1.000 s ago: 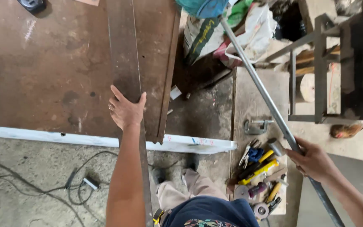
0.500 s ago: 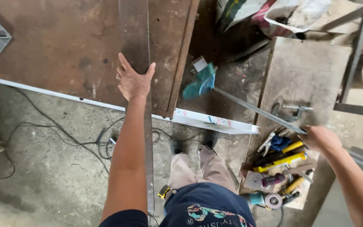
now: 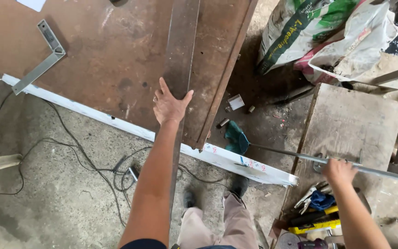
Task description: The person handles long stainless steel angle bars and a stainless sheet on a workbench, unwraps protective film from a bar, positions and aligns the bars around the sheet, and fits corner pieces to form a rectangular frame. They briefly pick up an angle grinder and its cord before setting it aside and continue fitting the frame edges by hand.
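Observation:
My left hand (image 3: 169, 107) lies flat, fingers spread, on a long rusty steel strip (image 3: 183, 55) that runs across a brown rusted metal sheet (image 3: 93, 55) and past its edge toward me. My right hand (image 3: 339, 171) is closed around a long grey metal rod (image 3: 291, 157). The rod lies nearly level, its far end wrapped in a teal cloth (image 3: 236, 138) just above the floor.
A white painted bar (image 3: 130, 129) edges the sheet. A metal angle bracket (image 3: 42, 60) lies on the sheet at left. Cables (image 3: 93, 166) trail over the concrete floor. Sacks (image 3: 328, 37) sit top right, a concrete slab (image 3: 355, 124) and hand tools (image 3: 314, 212) at right.
The rod has swung down from steeply raised to nearly level, its teal-wrapped end dropping toward the floor. My left hand stayed on the strip. The view shifted left.

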